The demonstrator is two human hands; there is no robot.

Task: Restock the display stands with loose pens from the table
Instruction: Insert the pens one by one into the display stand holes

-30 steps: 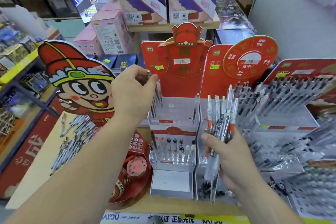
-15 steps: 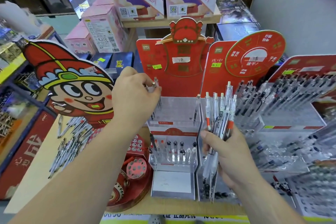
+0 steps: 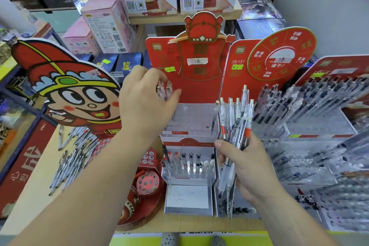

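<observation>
Leaving loose clear pens [image 3: 73, 156] scattered on the tan table [image 3: 42, 181] at left. Pinching two clear pens [image 3: 162, 91] in the left hand [image 3: 143, 104] above the rear row of the clear acrylic tiered stand [image 3: 191, 120]. Clutching a fanned bundle of orange-banded pens [image 3: 235, 122] in the right hand [image 3: 246, 166]. Probably risking a missed slot, or the fanned bundle sliding loose.

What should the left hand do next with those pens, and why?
Probably lower the clear pens pinched in the left hand's grip straight down into the clear plastic stand's top tier. They stand upright at its left end, and that tier looks nearly empty.
</observation>
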